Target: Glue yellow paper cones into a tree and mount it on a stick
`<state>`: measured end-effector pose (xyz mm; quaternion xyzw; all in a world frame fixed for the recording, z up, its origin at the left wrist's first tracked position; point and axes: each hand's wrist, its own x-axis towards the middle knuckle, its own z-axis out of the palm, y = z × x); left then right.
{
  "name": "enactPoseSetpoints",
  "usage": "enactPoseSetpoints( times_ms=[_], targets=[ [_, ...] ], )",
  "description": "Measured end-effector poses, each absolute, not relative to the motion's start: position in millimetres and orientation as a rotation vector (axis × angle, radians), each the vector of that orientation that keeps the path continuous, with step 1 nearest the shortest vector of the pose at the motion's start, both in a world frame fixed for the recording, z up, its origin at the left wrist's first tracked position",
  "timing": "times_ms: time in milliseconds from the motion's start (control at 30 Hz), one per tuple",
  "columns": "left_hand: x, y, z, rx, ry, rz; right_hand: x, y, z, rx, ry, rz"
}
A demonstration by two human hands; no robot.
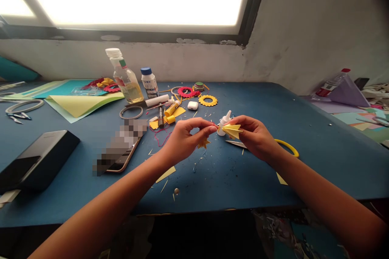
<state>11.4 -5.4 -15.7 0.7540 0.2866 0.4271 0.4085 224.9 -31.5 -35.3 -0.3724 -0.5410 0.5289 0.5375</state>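
Observation:
My left hand (190,136) is closed in a pinch on a thin red thread (214,124). Just beneath its fingers shows a yellow paper star (204,144); whether it hangs or is held there I cannot tell. Between the thumb and fingers of my right hand (253,134) is a folded yellow paper piece (232,130), its pleats pointing right. The two hands nearly meet in front of a small white glue bottle (224,121) with a pointed nozzle. Scissors with a yellow handle (288,147) lie under my right wrist, partly hidden.
Left of my hands lie a phone (126,153) and a black box-shaped device (39,162). Farther back stand a clear bottle (130,83) and a blue-capped bottle (149,83). Red (186,92) and yellow paper rings (208,100) lie near a white earphone case (192,105). Paper scraps litter the blue table (322,162).

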Motion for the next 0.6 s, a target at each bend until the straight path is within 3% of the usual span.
enactPoseSetpoints(
  times_ms=[600],
  targets=[
    [9.2,-15.8,-10.6,2.381,0.726,1.102,223.8,-34.6,-33.4,-0.903,-1.298,1.242]
  ],
)
